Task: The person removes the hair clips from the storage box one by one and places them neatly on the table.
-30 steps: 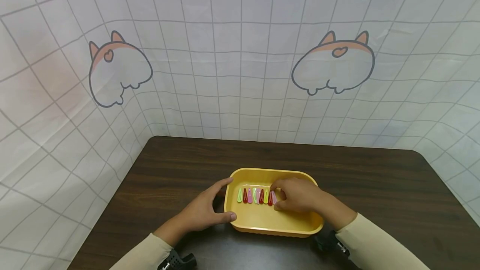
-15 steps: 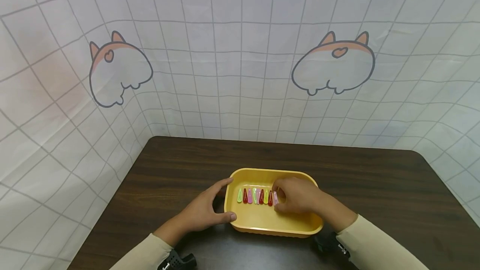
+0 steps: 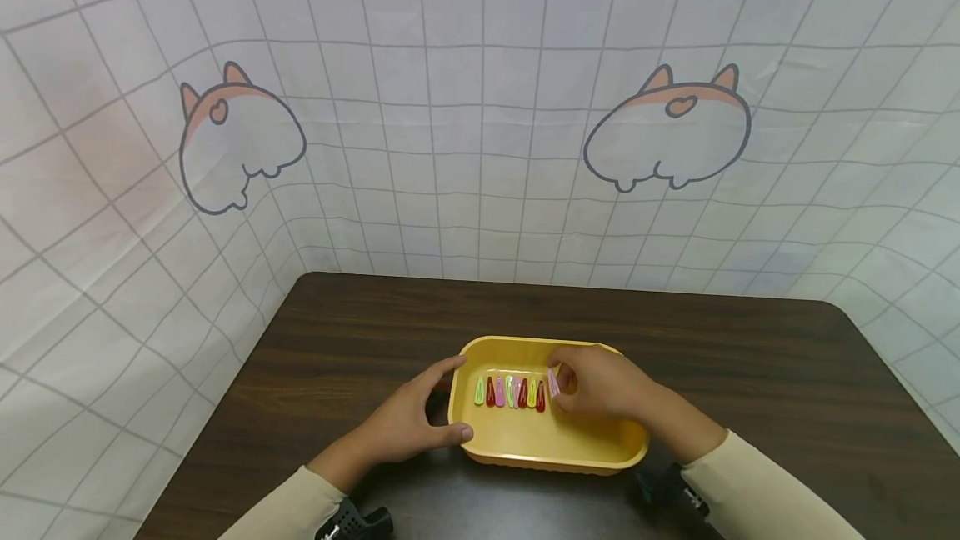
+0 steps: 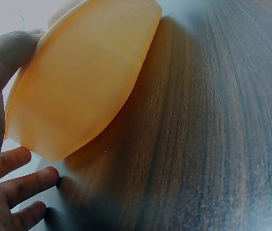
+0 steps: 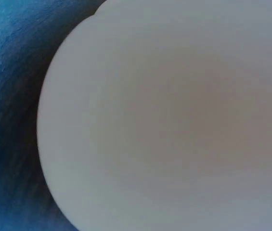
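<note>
In the head view a yellow plastic tray (image 3: 555, 458) lies on the table. Inside it, snap hair clips stand side by side in a row: green, dark red (image 3: 541, 397), pink (image 3: 500, 392) and yellow-green. My right hand (image 3: 603, 382) pinches a pink hair clip (image 3: 553, 382) between thumb and fingers at the row's right end, a small gap from the last red clip. My left hand (image 3: 408, 419) rests against the tray's left end, thumb and forefinger spread at its rim. The left wrist view shows the thumb (image 4: 18, 50) on the rim and other fingers extended below.
A dark wood-grain table (image 3: 360, 323) surrounds the tray. White grid-patterned cloth (image 3: 480, 148) with cartoon prints hangs behind and at both sides. A pale blurred surface (image 5: 164, 120) fills most of the right wrist view, hiding the right fingers there.
The right hand has drawn the pink hair clip slightly up and away from the row, opening a gap beside the last red clip. The left hand and tray stay in place.
</note>
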The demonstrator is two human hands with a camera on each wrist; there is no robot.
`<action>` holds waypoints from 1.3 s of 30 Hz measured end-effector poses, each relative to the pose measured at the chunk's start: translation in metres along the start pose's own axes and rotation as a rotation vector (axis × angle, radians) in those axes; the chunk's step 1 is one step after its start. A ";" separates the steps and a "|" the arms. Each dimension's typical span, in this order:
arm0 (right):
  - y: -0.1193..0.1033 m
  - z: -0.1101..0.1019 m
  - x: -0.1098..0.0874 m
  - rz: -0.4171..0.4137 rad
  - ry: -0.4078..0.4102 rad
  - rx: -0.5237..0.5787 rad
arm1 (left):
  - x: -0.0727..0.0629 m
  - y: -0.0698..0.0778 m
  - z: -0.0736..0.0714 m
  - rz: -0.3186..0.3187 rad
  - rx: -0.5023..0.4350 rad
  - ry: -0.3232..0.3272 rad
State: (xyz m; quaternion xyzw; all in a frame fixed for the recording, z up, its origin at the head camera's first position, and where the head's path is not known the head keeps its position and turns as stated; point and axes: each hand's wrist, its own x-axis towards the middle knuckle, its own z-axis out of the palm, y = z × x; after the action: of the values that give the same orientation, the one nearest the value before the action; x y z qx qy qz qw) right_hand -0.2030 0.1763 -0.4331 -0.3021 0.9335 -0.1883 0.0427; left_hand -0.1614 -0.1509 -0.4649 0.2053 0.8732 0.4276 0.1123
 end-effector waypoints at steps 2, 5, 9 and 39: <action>0.000 -0.002 -0.001 0.011 0.000 0.025 | 0.000 0.000 0.000 0.003 0.001 0.003; -0.001 -0.005 -0.002 0.022 -0.004 0.058 | 0.000 0.000 0.000 0.002 0.005 0.004; 0.000 -0.008 -0.006 0.023 0.003 0.099 | 0.001 -0.001 0.000 0.003 0.007 0.003; 0.017 -0.030 -0.038 0.038 0.059 0.172 | 0.000 -0.001 0.002 -0.003 0.012 0.010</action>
State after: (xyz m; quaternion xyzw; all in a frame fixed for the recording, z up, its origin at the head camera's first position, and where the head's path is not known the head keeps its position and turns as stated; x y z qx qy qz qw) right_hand -0.1874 0.2203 -0.4132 -0.2741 0.9202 -0.2758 0.0448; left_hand -0.1616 -0.1503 -0.4670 0.2025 0.8765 0.4233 0.1074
